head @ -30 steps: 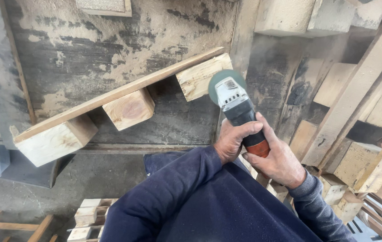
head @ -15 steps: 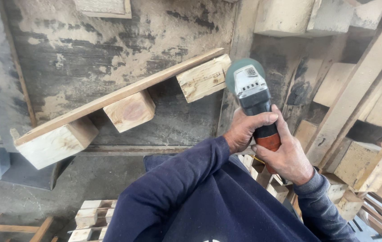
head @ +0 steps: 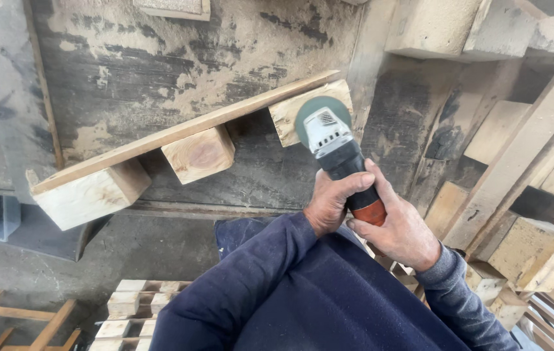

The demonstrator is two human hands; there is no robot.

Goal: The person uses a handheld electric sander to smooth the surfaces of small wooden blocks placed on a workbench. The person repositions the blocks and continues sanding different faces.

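You hold an angle grinder (head: 339, 156) in both hands, out in front of your chest. Its round green disc guard sits right at the end face of the nearest wooden block (head: 290, 112), overlapping it in view; cannot tell if the disc actually touches the wood. That block is the right one of three fixed under a long thin plank (head: 179, 130) that runs tilted, lower at left and higher at right. The middle block (head: 199, 155) and the left block (head: 92, 195) are well apart from the tool.

Your left hand (head: 332, 201) is closed around the black body, fingers wrapped over the top, thumb side toward you. Your right hand (head: 400, 227) is closed on the orange rear of the handle, just behind and touching the left. Both wrists are bent up, forearms in dark blue sleeves converging from below. The tool points up and slightly left, away from you.

The plank and blocks rest on a dusty, sawdust-streaked worktable (head: 160, 58). Stacked timber offcuts (head: 517, 247) lie to your right.
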